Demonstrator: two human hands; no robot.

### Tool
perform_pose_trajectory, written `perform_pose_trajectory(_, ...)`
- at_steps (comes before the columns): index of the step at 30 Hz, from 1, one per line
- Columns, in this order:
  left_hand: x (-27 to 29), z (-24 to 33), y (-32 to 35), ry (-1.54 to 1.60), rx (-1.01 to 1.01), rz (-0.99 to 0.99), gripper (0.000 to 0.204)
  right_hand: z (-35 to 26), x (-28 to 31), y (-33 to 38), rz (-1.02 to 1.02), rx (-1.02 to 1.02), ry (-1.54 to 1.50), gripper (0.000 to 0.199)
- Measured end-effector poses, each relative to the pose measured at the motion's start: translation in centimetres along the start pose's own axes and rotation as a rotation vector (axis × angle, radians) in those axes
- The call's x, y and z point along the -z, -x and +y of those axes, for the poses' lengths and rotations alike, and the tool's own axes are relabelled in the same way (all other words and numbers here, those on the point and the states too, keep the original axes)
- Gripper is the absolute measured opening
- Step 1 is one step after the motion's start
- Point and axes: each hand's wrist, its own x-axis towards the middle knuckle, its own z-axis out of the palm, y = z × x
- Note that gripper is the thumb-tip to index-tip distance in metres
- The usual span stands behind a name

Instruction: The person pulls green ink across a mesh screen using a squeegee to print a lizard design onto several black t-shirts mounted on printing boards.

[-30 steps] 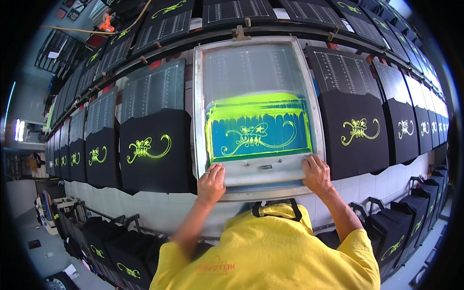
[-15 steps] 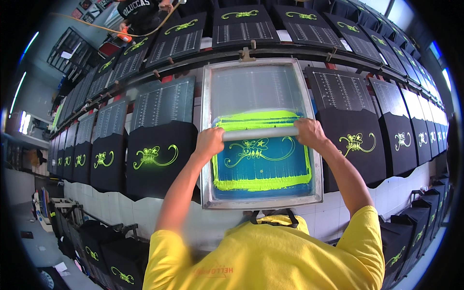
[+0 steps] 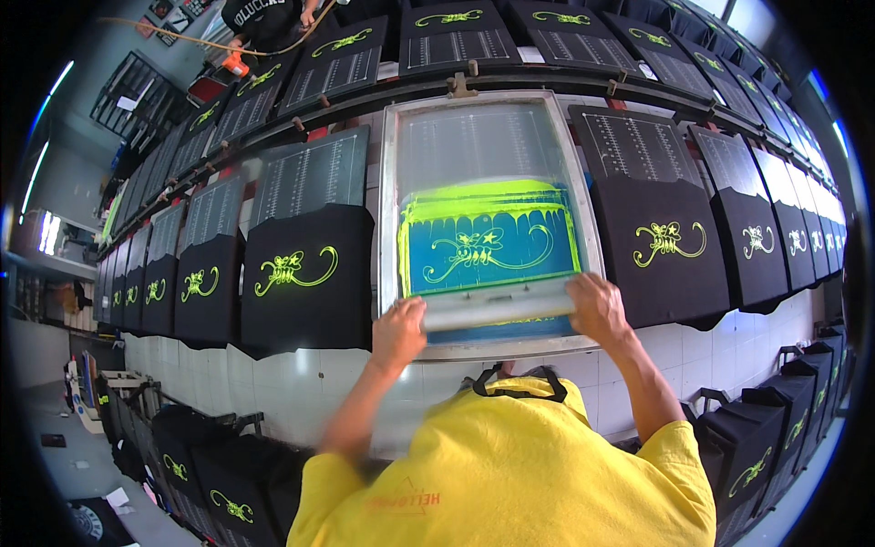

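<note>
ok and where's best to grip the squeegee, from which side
Probably by both ends, from the near side: the squeegee is a long bar running crosswise toward the near end of the screen frame, and left hand and right hand hold its ends.

This was a screen-printing workshop: a framed screen (image 3: 483, 137) carried yellow-green ink (image 3: 483, 193), and long rows of boards (image 3: 314, 173) held black cloths (image 3: 305, 321) bearing the same bright design (image 3: 289, 271).

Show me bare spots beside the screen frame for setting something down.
Bare: the left board, above its black shirt; the right board, above its dark shirt. Crowded: the screen frame between them, holding squeegee and yellow-green ink.
</note>
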Motion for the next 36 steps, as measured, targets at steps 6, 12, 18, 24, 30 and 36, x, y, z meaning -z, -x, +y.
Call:
perform_pose_trajectory(6,-1.5,0.7,4.4,-0.032,-0.026,0.041,0.038,-2.7,-1.7,5.1,-0.029,-0.050,0.029,0.040)
perform_pose_trajectory(12,-2.3,0.9,6.6,-0.083,-0.043,-0.113,0.042,-3.7,-1.9,7.4,-0.205,-0.100,0.039,0.076)
perform_pose_trajectory(18,-1.2,1.9,6.9,-0.146,-0.038,-0.195,0.052,-3.7,-1.3,7.5,-0.228,-0.103,-0.068,0.080)
perform_pose_trajectory(24,2.2,0.8,6.0,0.258,-0.040,-0.256,0.056,0.3,-1.0,7.1,0.101,-0.227,-0.217,0.046)
perform_pose_trajectory(30,-4.2,-7.0,6.1,0.253,0.446,0.275,0.040,5.1,-6.6,7.7,0.206,-0.648,-0.314,0.040)
perform_pose_trajectory(36,-5.2,-8.9,4.4,0.223,0.603,0.162,0.038,6.1,-7.4,5.6,0.279,-0.879,-0.437,0.028)
